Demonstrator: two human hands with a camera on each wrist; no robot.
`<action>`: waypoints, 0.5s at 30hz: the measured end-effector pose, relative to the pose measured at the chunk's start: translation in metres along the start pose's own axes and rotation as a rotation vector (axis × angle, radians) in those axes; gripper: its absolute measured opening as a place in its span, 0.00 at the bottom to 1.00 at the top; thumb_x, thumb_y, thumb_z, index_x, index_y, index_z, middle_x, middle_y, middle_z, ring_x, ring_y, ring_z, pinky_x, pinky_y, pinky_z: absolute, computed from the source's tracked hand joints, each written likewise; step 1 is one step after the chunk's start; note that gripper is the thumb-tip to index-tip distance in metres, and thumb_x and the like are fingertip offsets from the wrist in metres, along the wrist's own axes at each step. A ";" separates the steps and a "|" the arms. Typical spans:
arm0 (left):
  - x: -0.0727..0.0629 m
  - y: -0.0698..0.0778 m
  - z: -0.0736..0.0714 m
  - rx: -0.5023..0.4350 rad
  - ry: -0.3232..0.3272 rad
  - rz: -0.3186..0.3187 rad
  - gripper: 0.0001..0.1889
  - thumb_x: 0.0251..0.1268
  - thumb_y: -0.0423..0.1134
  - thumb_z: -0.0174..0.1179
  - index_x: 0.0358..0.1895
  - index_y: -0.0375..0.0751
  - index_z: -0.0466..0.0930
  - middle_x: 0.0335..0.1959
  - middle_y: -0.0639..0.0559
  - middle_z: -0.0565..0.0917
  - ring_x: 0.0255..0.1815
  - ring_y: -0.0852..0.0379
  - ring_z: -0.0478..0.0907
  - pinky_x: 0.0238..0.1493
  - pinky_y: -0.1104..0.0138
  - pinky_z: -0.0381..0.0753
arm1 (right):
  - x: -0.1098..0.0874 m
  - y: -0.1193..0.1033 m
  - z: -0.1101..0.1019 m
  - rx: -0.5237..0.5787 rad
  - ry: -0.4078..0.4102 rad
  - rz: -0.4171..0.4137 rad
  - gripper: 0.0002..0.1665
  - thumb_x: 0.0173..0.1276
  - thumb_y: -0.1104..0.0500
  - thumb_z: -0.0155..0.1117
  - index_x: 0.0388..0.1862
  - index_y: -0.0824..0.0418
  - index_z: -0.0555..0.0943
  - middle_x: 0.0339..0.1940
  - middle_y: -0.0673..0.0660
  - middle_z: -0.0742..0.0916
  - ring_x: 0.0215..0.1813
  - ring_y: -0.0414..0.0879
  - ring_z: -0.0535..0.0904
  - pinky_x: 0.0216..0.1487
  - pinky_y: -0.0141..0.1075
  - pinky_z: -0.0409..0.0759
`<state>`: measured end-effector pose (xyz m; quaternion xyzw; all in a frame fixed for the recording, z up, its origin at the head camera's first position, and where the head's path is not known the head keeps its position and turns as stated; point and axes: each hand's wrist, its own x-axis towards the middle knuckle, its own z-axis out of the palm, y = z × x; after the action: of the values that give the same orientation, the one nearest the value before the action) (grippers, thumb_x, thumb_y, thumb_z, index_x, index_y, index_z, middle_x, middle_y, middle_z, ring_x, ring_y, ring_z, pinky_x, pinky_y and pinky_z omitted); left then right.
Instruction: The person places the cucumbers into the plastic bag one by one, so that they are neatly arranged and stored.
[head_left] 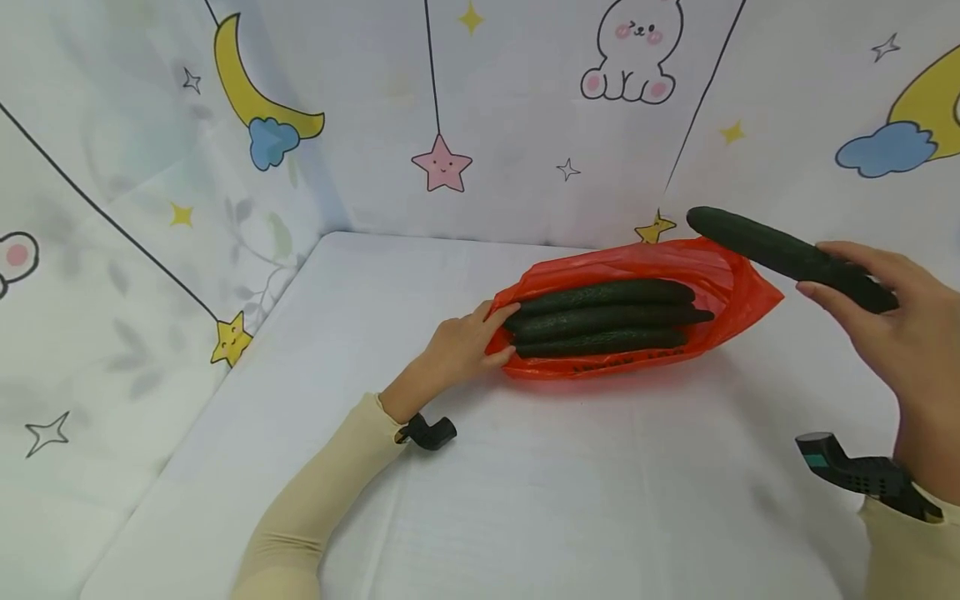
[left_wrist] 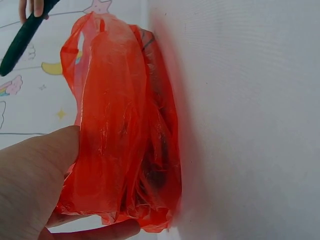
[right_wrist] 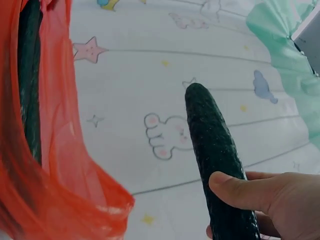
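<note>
A red plastic bag (head_left: pixel 727 325) lies on the white table with its mouth facing up, and three dark green cucumbers (head_left: pixel 611 317) show side by side inside it. At the bag's left end, my left hand (head_left: pixel 463 346) grips the plastic. From the left wrist view, the crumpled bag (left_wrist: pixel 112 120) hides the cucumbers within. Up and to the right of the bag, my right hand (head_left: pixel 892 308) holds another cucumber (head_left: pixel 780 246) near one end, thumb on one side and fingers on the other. This cucumber (right_wrist: pixel 212 135) is raised and slants up toward the left in the head view.
The table (head_left: pixel 570 492) has a white cover. Behind it hangs a white cloth (head_left: pixel 517 108) printed with stars, moons and bears, which also runs along the left side. Pale green cloth (right_wrist: pixel 285 60) shows at the edge of the right wrist view.
</note>
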<state>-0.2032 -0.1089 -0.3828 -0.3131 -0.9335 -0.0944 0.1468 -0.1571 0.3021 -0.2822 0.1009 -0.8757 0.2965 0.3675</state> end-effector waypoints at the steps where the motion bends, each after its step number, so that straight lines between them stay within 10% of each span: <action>1: 0.000 0.000 0.000 0.001 -0.003 0.000 0.31 0.66 0.50 0.61 0.69 0.42 0.69 0.49 0.42 0.78 0.22 0.54 0.74 0.22 0.68 0.76 | 0.000 -0.004 0.000 0.009 0.009 -0.011 0.25 0.65 0.62 0.68 0.62 0.55 0.80 0.50 0.16 0.71 0.51 0.14 0.65 0.50 0.12 0.62; 15: 0.002 0.000 -0.003 -0.024 -0.056 -0.028 0.31 0.67 0.51 0.59 0.70 0.43 0.67 0.55 0.41 0.77 0.25 0.53 0.77 0.25 0.66 0.79 | -0.005 -0.045 0.011 0.185 -0.087 -0.137 0.27 0.57 0.73 0.70 0.57 0.64 0.82 0.51 0.45 0.85 0.52 0.31 0.74 0.48 0.14 0.70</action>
<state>-0.2042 -0.1089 -0.3793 -0.3040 -0.9405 -0.0986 0.1154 -0.1422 0.2595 -0.2722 0.2066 -0.8508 0.3455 0.3378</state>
